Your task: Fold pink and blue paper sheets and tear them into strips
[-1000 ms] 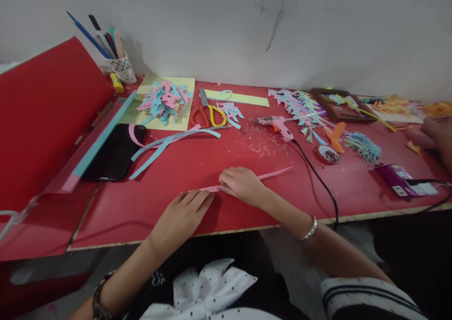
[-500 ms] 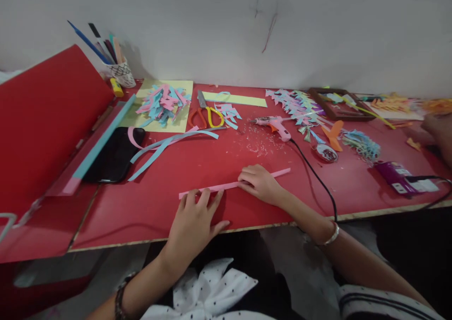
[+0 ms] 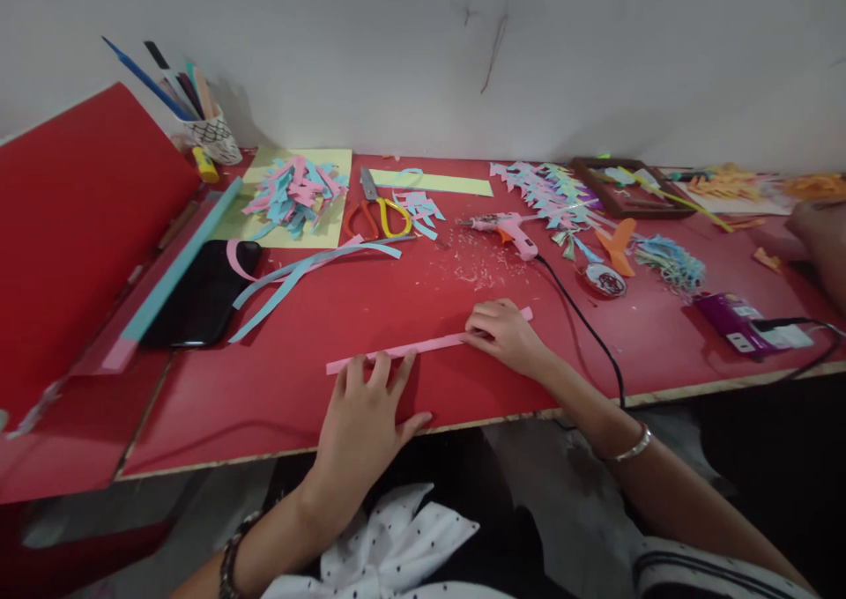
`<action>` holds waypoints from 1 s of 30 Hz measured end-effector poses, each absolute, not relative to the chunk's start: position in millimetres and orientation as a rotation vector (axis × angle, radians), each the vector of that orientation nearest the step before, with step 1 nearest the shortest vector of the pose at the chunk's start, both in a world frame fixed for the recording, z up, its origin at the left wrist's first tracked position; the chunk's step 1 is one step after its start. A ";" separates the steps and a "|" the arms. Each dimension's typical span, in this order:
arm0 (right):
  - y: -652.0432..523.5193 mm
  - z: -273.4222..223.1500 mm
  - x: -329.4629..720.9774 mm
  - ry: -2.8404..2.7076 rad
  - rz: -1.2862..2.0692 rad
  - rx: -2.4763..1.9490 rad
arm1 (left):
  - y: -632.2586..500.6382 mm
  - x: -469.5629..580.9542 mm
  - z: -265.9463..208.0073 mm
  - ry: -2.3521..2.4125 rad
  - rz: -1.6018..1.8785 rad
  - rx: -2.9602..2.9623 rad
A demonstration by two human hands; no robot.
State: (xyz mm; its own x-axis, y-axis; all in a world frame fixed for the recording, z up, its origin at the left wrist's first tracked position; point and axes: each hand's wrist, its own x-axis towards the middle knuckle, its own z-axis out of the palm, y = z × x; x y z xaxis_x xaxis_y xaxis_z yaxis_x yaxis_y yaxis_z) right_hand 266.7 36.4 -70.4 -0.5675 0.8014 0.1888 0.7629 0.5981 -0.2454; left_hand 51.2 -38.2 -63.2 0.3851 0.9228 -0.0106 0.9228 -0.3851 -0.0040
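A narrow pink paper strip [image 3: 436, 344] lies across the red tabletop in front of me, apparently folded lengthwise. My left hand [image 3: 367, 414] rests with fingers spread, its fingertips pressing the strip near the left end. Closer to the strip's right end, my right hand [image 3: 506, 336] has its fingers drawn together and bent over the paper. Only a short tip of the strip shows beyond that hand. What lies under the right fingertips is hidden.
A pink glue gun [image 3: 506, 229] with a black cord lies beyond my right hand. Scissors [image 3: 376, 211], a pile of cut paper [image 3: 297, 194], loose blue strips [image 3: 291, 291] and a phone [image 3: 198, 304] are to the left. Another person's hand [image 3: 820, 238] is at far right.
My right hand has slid rightward along the pink strip, toward its right end. The left hand keeps its place on the strip. The whole view has shifted slightly.
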 end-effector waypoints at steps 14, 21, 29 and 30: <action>37.1 -70.5 273.8 -2.510 0.106 -1.324 | -39.8 52.2 -66.1 1.799 -0.001 2.607; 33.7 -73.8 302.9 -2.382 0.120 -1.389 | -37.5 47.1 -65.0 1.775 -0.015 2.657; 34.4 -75.6 320.3 -2.260 0.239 -1.435 | -38.0 46.0 -65.8 1.783 -0.007 2.659; 34.1 -75.5 322.7 -2.243 0.231 -1.448 | -38.0 46.0 -65.9 1.787 -0.011 2.658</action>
